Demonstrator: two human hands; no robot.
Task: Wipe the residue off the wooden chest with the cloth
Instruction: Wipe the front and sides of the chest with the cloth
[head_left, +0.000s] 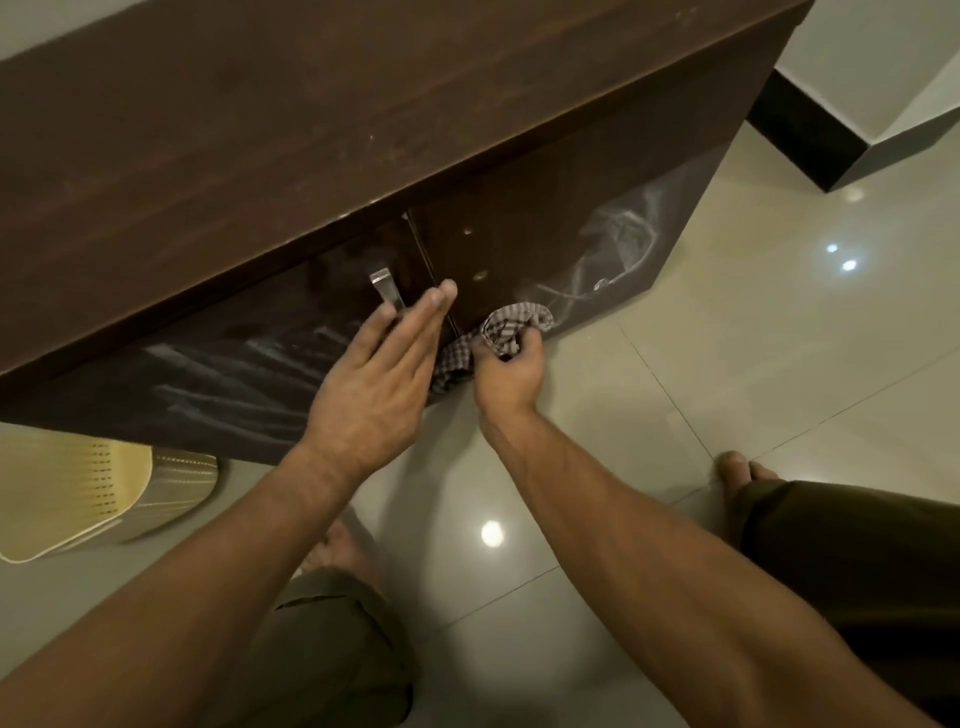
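Hands, two: left hand (382, 374) spread flat against one wooden chest (363, 130), right hand (506, 371) clutching one checked cloth (511, 325).

Glossy pale floor tiles (779, 364) mirror ceiling lights beneath a white wall (852, 57) with dark skirting (800, 135).

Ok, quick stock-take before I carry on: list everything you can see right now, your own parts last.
wooden chest: one, dark brown, upper frame, on the floor
residue: whitish smears, on both front doors
handle: one, silver, left door, by the centre seam
cloth: one, checked brown and white, low against the right door
basket: one, yellow, floor at left
floor: glossy pale tiles
left hand: open, fingers flat by the handle
right hand: gripping the cloth
feet: bare, on the tiles
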